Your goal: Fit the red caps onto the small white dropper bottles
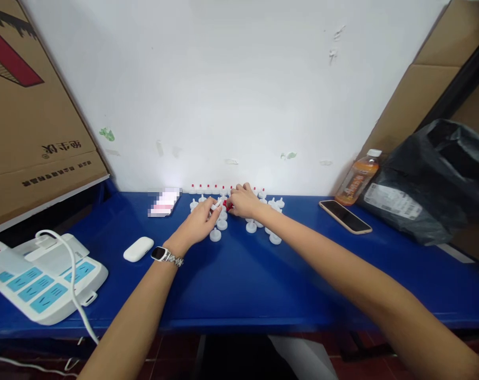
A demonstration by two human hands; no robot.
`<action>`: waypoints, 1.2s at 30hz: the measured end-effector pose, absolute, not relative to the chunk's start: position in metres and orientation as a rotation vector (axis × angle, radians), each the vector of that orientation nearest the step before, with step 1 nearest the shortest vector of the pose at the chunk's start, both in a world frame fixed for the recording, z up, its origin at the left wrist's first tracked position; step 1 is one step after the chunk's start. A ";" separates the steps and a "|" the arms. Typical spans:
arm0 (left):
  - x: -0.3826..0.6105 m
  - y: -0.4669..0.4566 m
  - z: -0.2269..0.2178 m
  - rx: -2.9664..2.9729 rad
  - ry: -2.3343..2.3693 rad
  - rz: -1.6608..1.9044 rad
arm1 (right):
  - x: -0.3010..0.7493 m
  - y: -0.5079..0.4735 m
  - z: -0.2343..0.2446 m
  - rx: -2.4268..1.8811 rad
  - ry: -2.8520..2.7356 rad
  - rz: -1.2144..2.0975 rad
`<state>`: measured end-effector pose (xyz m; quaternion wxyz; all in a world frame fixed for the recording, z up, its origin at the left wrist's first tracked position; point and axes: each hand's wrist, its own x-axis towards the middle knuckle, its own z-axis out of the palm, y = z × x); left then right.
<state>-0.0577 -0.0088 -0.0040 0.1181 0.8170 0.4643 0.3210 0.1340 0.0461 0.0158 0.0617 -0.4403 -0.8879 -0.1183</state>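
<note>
My left hand (202,220) has its thumb and fingers closed on a white nozzle cap (216,204), held tilted just above the table. Beside it, my right hand (243,202) reaches in with fingers bent down and pinched at a small cluster of red tip caps (227,204); the fingertips are partly hidden. Several white nozzle caps without red tips stand around both hands, such as a cap (215,235) at the front left and another cap (275,239) at the right. Along the wall runs a row of white caps with red tips (200,188), partly covered by my right hand.
On the blue table (239,285) lie a white earbud case (138,249), a lit phone (166,202) and a power strip (45,285) with a cable. At right are a dark phone (345,216), an orange drink bottle (357,178) and a black plastic bag (429,179).
</note>
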 end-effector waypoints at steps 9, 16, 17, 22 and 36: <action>-0.055 -0.012 -0.004 2.386 1.326 0.937 | 0.130 0.051 0.008 -1.314 -2.685 -0.363; -0.054 -0.014 -0.002 2.392 1.287 0.949 | 0.142 0.034 0.012 -1.300 -2.519 -0.163; -0.053 -0.015 -0.002 2.396 1.280 0.953 | 0.146 0.029 0.012 -1.280 -2.412 -0.085; -0.045 -0.018 -0.002 2.432 1.255 0.955 | 0.165 -0.002 0.006 -1.109 -1.815 0.319; -0.022 -0.036 0.000 2.479 1.111 0.886 | 0.156 -0.026 -0.011 -0.889 -1.399 0.924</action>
